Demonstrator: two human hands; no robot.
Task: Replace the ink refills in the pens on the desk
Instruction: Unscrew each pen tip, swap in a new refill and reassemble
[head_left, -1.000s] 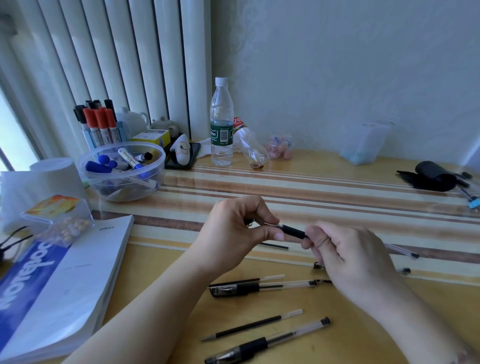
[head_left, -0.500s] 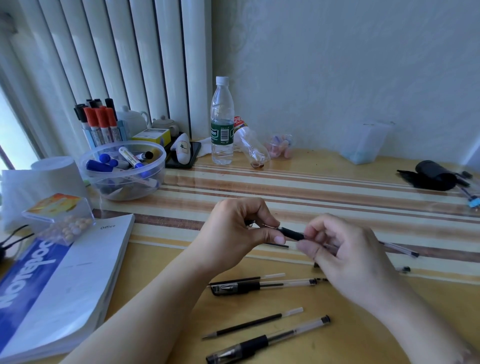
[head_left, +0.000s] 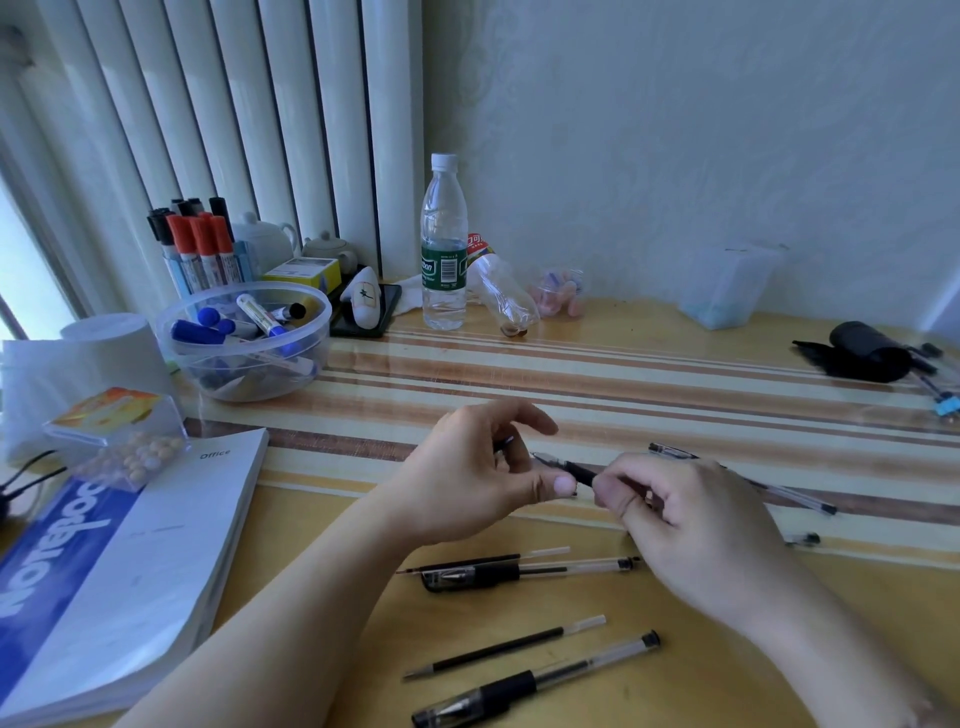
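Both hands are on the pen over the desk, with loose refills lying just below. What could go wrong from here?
1. The left hand pinches a small dark piece at its fingertips, apparently the pen's tip; if dropped, it could roll among the loose parts.
2. The thin black ink refill lies bare below the right hand; a forearm could sweep it away.
3. The black-grip clear pen has another refill right beside it; the two refills could get mixed up.

Left hand (head_left: 467, 478) and right hand (head_left: 691, 525) pinching one black-gripped pen (head_left: 569, 469) (tip leftward) — above desk (head_left: 675, 384), spare pens nearby
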